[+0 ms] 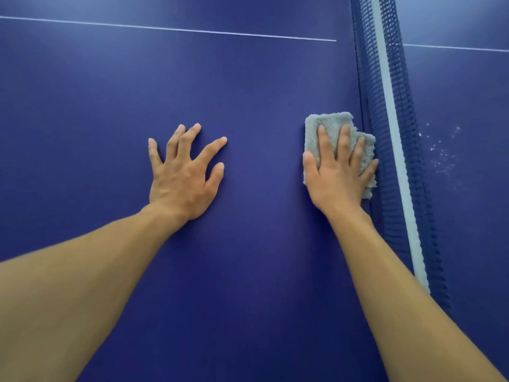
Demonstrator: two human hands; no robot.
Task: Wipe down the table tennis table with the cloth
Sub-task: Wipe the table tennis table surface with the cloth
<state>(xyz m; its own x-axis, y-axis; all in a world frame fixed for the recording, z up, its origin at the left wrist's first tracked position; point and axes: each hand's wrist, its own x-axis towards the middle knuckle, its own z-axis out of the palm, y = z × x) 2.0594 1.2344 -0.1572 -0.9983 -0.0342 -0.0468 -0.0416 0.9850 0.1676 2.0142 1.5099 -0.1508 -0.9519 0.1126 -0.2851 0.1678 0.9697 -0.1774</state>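
**Forearms (82, 285) at full reach, mid-wipe**

Head view: both bare forearms come in from the bottom edge and run out over the blue table (82, 92), which fills almost the whole picture.

The left hand (181, 177) rests on the bare top, well apart from the cloth. Its fingers (212, 146) are spread wide and nearly straight, with the tips on the surface, and they hold nothing. I judge it serves as a prop, taking body weight while the person leans in.

The right hand (337, 175) lies palm-down on the grey cloth (330, 125), which sits folded flat on the table just beside the foot of the net (396, 133). The cloth's right edge is at or against the mesh (I cannot tell which). The fingers (344, 139) are laid out straight and slightly apart on top of it, and the thumb lies along its left edge. They press it down and do not grip it. A flat hand like this spreads pressure over the whole pad, which suits wiping close along the net.

Beyond the net, pale specks (443, 155) dot the other half, so that side looks not yet wiped. A thin white line (165, 28) crosses the far part of the top.
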